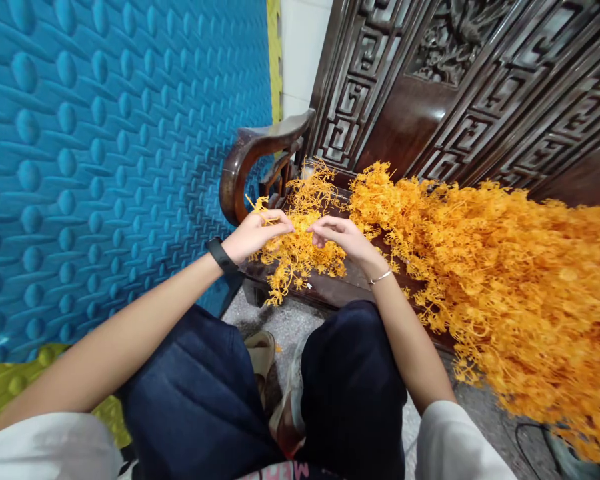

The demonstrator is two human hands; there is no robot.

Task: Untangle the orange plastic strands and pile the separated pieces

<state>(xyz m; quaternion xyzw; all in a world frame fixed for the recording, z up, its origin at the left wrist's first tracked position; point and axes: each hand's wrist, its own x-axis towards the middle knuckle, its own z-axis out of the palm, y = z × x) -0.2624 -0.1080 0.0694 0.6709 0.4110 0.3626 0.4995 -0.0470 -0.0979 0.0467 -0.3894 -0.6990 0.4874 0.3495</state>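
Observation:
My left hand [261, 233], with a dark band at its wrist, pinches with thumb and fingertips. Orange plastic sprigs [259, 204] stick up past its knuckles and appear to be in its grasp. Facing it across a small gap, my right hand [344, 239] has thumb and forefinger pressed together; whatever is between them is too small to make out. Below and behind both hands lies a small heap of tangled orange plastic sprigs [325, 259] on the dark wooden bench [337, 291]. Some sprigs hang over the bench's front edge.
A much larger mound of orange sprigs [530, 267] covers the bench to the right and spills over its front. The curved armrest [230, 180] stands just beyond my left hand. A carved backrest [405, 120] rises behind. Blue textured matting [105, 167] is at left.

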